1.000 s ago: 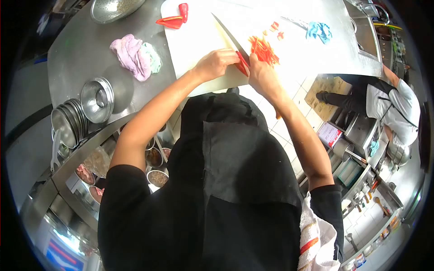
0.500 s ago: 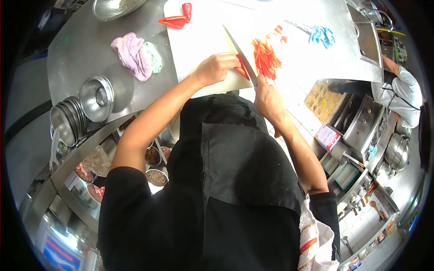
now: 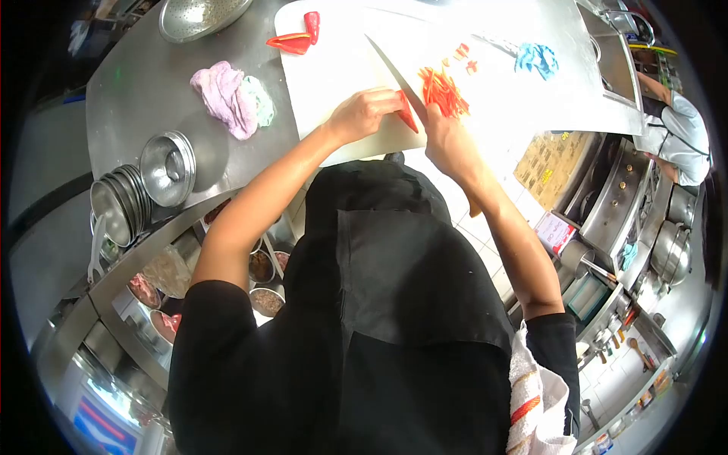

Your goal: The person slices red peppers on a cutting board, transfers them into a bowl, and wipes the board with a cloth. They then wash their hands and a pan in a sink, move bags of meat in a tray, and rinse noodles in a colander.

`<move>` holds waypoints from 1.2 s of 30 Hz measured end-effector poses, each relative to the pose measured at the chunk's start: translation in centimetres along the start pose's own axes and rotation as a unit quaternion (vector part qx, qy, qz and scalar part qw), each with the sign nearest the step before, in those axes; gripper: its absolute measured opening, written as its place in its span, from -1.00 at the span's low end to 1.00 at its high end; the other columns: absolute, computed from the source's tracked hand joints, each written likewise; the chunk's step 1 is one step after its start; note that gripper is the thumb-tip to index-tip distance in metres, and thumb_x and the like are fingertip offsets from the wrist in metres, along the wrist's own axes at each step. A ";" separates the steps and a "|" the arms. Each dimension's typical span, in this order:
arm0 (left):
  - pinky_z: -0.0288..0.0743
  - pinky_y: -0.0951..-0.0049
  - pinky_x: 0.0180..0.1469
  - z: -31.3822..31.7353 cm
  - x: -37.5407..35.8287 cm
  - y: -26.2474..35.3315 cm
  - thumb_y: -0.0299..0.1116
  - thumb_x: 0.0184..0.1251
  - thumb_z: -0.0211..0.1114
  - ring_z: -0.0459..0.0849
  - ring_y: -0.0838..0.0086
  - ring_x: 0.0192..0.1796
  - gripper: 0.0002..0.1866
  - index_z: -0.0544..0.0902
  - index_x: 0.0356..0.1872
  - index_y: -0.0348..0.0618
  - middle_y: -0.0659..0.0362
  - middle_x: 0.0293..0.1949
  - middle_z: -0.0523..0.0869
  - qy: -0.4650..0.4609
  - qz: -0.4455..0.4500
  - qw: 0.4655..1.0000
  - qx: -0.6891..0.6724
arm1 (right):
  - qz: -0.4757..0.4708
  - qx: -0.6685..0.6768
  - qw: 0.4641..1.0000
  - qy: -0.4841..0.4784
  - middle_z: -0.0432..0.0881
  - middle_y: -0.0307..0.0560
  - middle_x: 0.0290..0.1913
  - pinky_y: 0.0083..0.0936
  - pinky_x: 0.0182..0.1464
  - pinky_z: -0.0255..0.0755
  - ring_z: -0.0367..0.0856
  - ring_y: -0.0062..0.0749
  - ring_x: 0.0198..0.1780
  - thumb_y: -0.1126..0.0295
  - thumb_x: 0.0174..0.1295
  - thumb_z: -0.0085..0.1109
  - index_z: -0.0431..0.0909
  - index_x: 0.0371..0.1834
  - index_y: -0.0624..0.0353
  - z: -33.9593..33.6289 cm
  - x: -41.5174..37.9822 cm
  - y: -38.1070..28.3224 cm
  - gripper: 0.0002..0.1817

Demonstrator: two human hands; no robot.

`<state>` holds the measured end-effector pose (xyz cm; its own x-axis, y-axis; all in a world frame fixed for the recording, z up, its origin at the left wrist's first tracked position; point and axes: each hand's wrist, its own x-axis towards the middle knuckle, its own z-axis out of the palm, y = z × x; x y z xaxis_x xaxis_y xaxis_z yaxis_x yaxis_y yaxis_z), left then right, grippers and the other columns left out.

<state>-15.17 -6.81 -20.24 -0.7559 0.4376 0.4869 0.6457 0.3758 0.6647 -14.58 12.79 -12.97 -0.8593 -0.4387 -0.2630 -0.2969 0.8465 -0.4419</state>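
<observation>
My left hand (image 3: pixel 367 114) is closed, its fingertips pressing a piece of red pepper (image 3: pixel 407 114) against the white cutting board (image 3: pixel 322 83). In my right hand (image 3: pixel 452 144) is a long kitchen knife (image 3: pixel 390 64), its blade pointing away from me and lying just right of that piece. A heap of thin red pepper strips (image 3: pixel 444 92) sits beyond my right hand. Several short pepper bits (image 3: pixel 462 51) lie past the heap. Two larger pepper pieces (image 3: pixel 292 43) rest at the board's far left edge.
Left of the board are a pink cloth (image 3: pixel 225 98), stacked metal bowls (image 3: pixel 165 168) and a colander (image 3: pixel 199 17). A blue cloth (image 3: pixel 537 61) lies at the right. Bowls of food (image 3: pixel 265 301) stand on the shelf below. Another person (image 3: pixel 675 136) stands at far right.
My right hand and the knife have shifted slightly up and left, closer to the heap of strips. The pepper piece under my left hand is turned, showing its red skin.
</observation>
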 end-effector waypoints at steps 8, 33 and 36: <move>0.58 0.30 -0.14 0.3 0.1 -0.5 -0.75 -0.02 0.10 0.66 0.14 -0.17 -0.76 0.63 -0.31 -0.34 0.01 -0.27 0.68 -0.006 -0.008 1.000 0.003 | 0.034 -0.023 0.999 -0.029 0.54 0.40 -0.53 0.04 -0.36 0.41 0.58 0.28 -0.41 0.61 0.09 -0.11 0.29 -0.19 0.40 -0.2 -5.5 0.1 -0.80; 0.57 0.29 0.00 0.5 -0.3 -1.0 -0.73 -0.07 0.06 0.66 0.14 -0.08 -0.70 0.67 -0.31 -0.32 0.01 -0.18 0.70 -0.007 0.006 1.000 0.025 | 0.039 -0.052 0.998 -0.017 0.56 0.37 -0.48 0.04 -0.32 0.41 0.58 0.26 -0.37 0.60 0.15 -0.08 0.27 -0.19 0.39 1.9 -3.6 0.3 -0.82; 0.57 0.30 0.00 0.1 -0.2 -0.8 -0.72 -0.07 0.06 0.65 0.15 -0.06 -0.71 0.68 -0.31 -0.33 0.01 -0.18 0.70 -0.041 -0.019 0.999 0.017 | 0.043 0.002 0.999 -0.023 0.57 0.41 -0.46 0.05 -0.28 0.44 0.60 0.27 -0.34 0.60 0.10 -0.07 0.30 -0.16 0.42 2.3 1.6 0.1 -0.78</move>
<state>-15.55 -7.12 -20.96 -0.7693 0.4876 0.4128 0.6214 0.4206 0.6610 -14.99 11.49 -15.43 -0.8617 -0.3773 -0.3393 -0.2205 0.8807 -0.4193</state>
